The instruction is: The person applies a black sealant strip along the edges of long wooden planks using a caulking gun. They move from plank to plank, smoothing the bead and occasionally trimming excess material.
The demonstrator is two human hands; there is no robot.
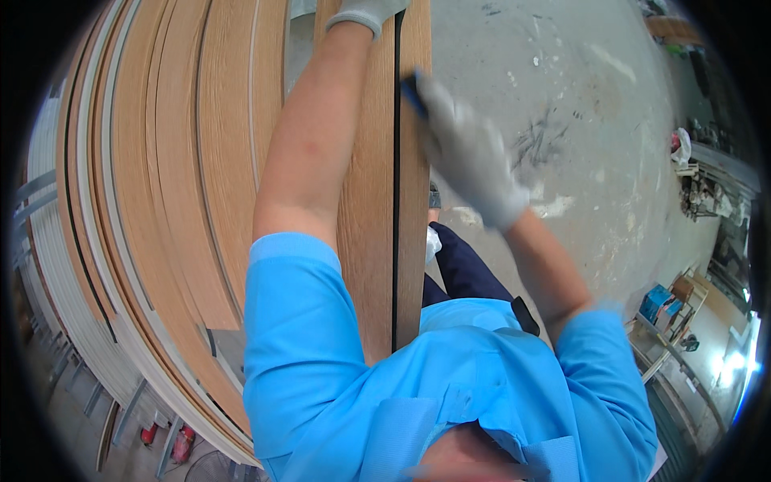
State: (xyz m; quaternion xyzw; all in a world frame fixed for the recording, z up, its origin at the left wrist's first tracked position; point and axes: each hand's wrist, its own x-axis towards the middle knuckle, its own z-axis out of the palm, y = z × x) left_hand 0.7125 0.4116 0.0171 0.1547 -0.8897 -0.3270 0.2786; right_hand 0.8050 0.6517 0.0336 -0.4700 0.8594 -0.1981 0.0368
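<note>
In front of me lies a long wood-grain board (365,233) with a black strip (396,201) running lengthwise along it. My left hand (365,11), in a pale grey glove, rests on the far part of this board; the picture's top edge cuts off its fingers. To the right of the strip, my gloved right hand (470,145) is closed round a small blue-and-black tool (414,95). The tool sits at the board's right side, and its exact kind is hidden by the hand and by motion blur.
More wood-grain boards (173,161) lie side by side on the left, with pale strips among them. Metal supports (128,410) stand beneath. A stained grey floor (562,120) stretches right, toward a shelf rack (666,329) with a blue box (658,304). Red objects (183,443) are at lower left.
</note>
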